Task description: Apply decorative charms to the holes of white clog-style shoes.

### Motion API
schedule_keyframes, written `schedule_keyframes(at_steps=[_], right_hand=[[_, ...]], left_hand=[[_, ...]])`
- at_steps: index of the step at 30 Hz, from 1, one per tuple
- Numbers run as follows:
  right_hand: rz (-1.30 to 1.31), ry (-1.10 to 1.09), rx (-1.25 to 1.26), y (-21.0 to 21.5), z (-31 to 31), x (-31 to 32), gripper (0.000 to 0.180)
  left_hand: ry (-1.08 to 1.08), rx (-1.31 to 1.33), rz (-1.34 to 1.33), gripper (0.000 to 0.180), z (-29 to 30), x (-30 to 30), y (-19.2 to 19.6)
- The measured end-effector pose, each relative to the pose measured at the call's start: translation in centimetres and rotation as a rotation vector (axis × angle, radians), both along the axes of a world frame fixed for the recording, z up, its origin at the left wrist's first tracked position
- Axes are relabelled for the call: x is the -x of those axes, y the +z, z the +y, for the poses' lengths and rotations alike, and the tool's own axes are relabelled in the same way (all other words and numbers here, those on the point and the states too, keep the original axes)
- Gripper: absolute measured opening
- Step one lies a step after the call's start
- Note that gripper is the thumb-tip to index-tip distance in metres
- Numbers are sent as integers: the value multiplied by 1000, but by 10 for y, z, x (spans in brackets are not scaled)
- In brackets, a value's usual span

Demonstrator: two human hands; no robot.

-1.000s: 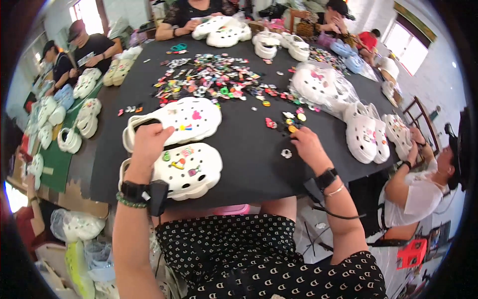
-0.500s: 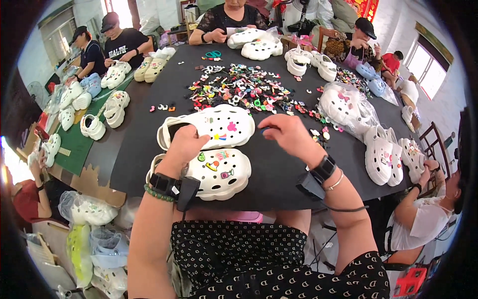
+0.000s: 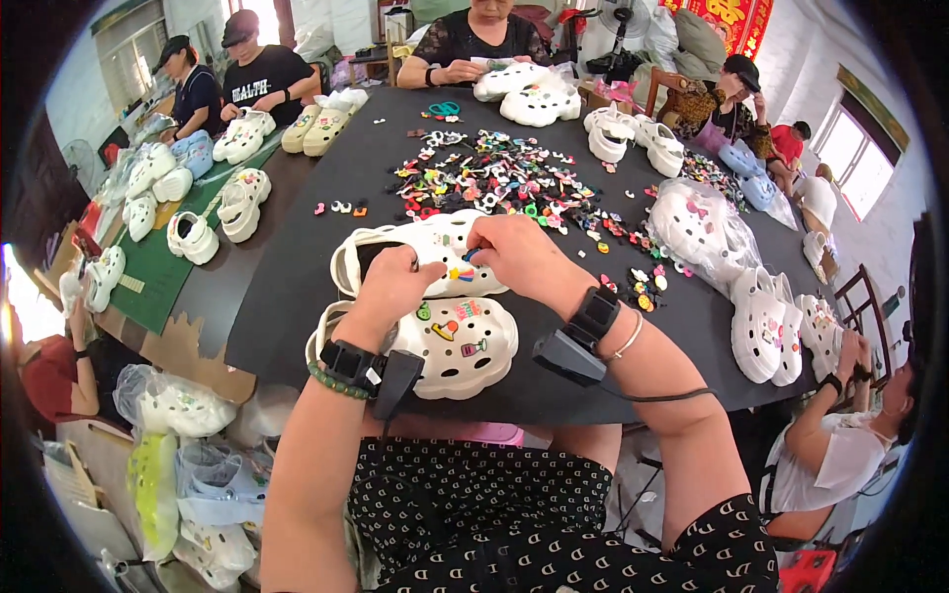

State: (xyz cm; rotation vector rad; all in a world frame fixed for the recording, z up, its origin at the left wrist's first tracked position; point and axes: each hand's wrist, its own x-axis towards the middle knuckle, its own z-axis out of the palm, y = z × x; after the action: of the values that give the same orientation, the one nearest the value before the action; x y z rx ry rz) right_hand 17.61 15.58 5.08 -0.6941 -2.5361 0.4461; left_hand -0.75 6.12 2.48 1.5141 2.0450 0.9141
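Two white clogs lie side by side before me on the black table. The farther clog (image 3: 420, 233) has a rainbow-star charm and other charms on its upper. My left hand (image 3: 397, 289) is closed on this clog by its opening, fingers partly hidden inside and thumb on top. My right hand (image 3: 522, 255) pinches a small dark blue charm (image 3: 472, 256) against the clog's upper, beside the rainbow star; the fingers hide most of it. The nearer clog (image 3: 484, 368) carries several charms, among them a green one and a purple one, and lies under my left wrist.
A heap of colourful charms (image 3: 484, 176) spreads beyond the clogs, with a smaller cluster (image 3: 645, 289) to the right. White clogs (image 3: 756, 331) and a bagged pair (image 3: 692, 222) sit at right. Several people work around the table (image 3: 287, 306). Teal-handled scissors (image 3: 444, 109) lie far off.
My right hand has moved left with the small charm, from beside the farther clog onto its upper. The left hand stays on that clog. The whole view has shifted slightly.
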Motion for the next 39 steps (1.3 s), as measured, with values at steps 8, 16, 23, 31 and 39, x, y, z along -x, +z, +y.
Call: schedule_keyframes(at_steps=[8,16,23,31,39], right_hand=[[-113,24,101,3,6,13,8],[-245,-47,-215,3,12,33,14],[-426,-182,-254,16,16,43,82],[-466,-69,69,16,26,47,103],[-465,-276,-36,2,18,54,96]], left_hand=[[-30,-38,-71,42,-2,-1,-3],[-28,-42,-96,42,-4,-6,3],[-41,-5,-36,38,-4,-3,1],[-37,3,-213,34,-3,-1,-4],[-52,96,-216,24,4,-1,-6]])
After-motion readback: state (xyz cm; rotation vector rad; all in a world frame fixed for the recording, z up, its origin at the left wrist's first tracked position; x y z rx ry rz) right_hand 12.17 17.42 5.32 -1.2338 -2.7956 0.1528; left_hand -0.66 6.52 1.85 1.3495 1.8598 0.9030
